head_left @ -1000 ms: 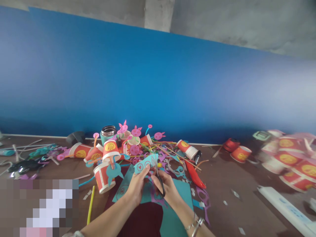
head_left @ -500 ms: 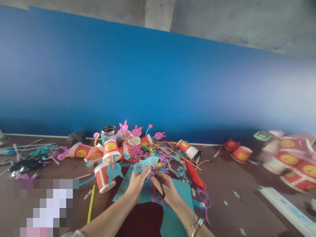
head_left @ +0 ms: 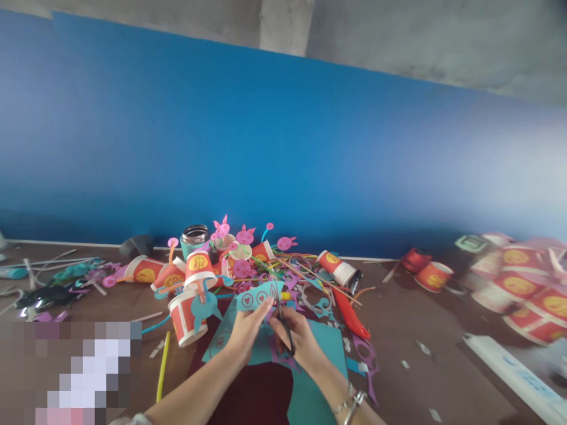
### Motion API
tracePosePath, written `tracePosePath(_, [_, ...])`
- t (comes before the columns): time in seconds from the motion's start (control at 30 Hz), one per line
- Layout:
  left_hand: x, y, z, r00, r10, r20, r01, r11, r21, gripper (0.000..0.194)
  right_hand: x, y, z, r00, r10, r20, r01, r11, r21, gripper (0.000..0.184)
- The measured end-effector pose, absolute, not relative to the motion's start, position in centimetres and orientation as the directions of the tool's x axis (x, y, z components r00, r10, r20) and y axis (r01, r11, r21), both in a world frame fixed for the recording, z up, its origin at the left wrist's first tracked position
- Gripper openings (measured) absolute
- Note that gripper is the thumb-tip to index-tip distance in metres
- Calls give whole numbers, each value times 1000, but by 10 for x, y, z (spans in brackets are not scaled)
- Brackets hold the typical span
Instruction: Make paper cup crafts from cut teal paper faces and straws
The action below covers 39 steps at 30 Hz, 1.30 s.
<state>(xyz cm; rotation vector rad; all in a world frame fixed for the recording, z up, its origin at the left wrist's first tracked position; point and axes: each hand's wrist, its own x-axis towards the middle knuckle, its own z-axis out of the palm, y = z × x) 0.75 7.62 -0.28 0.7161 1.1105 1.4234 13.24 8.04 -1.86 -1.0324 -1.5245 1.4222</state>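
My left hand (head_left: 248,330) pinches a strip of light-blue paper (head_left: 251,298) marked with drawn circles, hearts and pointed shapes. Black-handled scissors (head_left: 289,339) are in my right hand (head_left: 303,339), their blades upright at the right end of the strip. How far the blades are parted is too small to tell. Beneath both hands lie larger teal paper sheets (head_left: 325,348) and a dark red sheet (head_left: 252,392). A blue paper cutout (head_left: 204,307) is joined to a paper cup (head_left: 181,321) left of my hands.
Several red-and-white paper cups (head_left: 334,265), pink cutouts and straws are heaped behind my hands. A red pouch-like item (head_left: 352,313) lies to the right, with a white power strip (head_left: 514,372) farther over. A yellow straw (head_left: 163,366) lies left. A blue panel (head_left: 266,147) stands behind the table.
The light-blue strip has shifted slightly left and tilted a little in my left hand. The scissors stay at its right end; the things around have not moved.
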Motion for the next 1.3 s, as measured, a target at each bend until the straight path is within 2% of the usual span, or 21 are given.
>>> tracePosePath(0.13, [9,75,-5,-140,967,-211,-403,139,905,32,131,77,-16,-383,924,21,9,27,-1000,45])
tracePosePath(0.37, [6,78,-4,-104,987,-122,-421,68,904,31,132,78,-13,-367,929,46,3,50,-999,44])
tracePosePath(0.77, [6,78,-3,-123,982,-146,-403,85,911,27,133,82,-16,-348,937,-16,73,10,-997,41])
tracePosePath(1.0, [4,79,-5,-80,992,-97,-345,64,936,28,132,79,-15,-351,936,20,20,29,-999,42])
tracePosePath(1.3, [1,80,-3,-94,990,-108,-337,71,939,26,134,83,-14,-320,946,-47,111,-12,-994,41])
